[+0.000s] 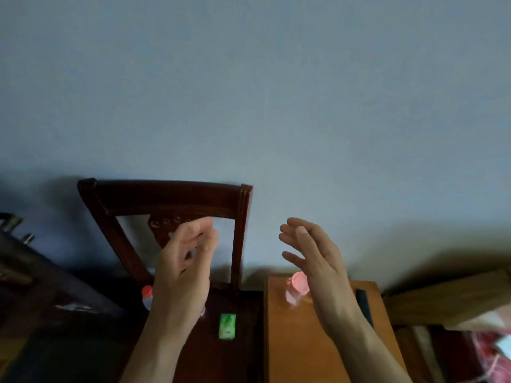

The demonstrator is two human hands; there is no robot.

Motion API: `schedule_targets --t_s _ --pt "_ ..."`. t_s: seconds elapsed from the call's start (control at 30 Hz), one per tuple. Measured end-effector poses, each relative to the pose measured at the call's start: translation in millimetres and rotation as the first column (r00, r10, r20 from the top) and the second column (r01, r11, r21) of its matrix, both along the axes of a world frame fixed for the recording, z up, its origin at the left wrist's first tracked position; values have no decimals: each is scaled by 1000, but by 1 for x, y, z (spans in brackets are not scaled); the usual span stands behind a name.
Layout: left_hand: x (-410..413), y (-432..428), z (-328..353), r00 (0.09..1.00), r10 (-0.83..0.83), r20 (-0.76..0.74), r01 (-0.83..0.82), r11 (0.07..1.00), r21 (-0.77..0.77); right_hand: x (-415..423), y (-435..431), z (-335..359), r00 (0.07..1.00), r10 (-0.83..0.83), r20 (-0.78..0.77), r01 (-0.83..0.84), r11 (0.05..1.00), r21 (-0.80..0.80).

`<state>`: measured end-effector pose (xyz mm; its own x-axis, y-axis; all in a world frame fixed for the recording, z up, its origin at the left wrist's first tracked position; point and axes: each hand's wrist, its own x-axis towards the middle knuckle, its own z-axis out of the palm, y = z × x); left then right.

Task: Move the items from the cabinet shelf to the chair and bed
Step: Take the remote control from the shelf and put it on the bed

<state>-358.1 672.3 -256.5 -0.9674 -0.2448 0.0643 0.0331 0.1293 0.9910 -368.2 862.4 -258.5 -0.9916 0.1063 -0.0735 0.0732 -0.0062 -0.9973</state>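
A dark wooden chair [166,197] stands against the wall. On its seat lie a green packet [227,326] and a clear bottle with a red cap [147,297]. Right of the chair is an orange-brown cabinet top [298,341], with a pink cup [297,288] near its back edge and a dark flat object [365,305] along its right side. My left hand [185,261] hovers raised over the chair seat, fingers loosely curved, holding nothing. Over the cabinet, my right hand [312,252] is lifted with its fingers straight, just above the pink cup and partly covering it.
A plain blue-grey wall fills the upper view. Dark furniture [25,261] sits at the left. At the right are a cardboard box [448,299] and red and white fabric [492,352], low down.
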Motion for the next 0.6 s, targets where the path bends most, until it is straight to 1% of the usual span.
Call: schedule_targets --t_s 0.07,0.2,0.3,0.47,0.6 --pt "14 11 25 1000 14 -24 -13 999 45 13 8 29 999 -29 -36 28 999 -33" --pt "40 35 70 996 53 -75 -41 986 162 46 23 72 992 -93 -82 80 986 -149" --pt "52 49 98 992 48 -113 -28 985 169 64 27 90 990 -91 -105 69 978 -196" --pt "62 66 131 983 15 -185 17 985 171 76 33 119 980 -54 -190 19 984 -179" --pt "67 84 143 979 -18 -201 58 979 194 86 51 133 958 -147 -245 93 972 -218"
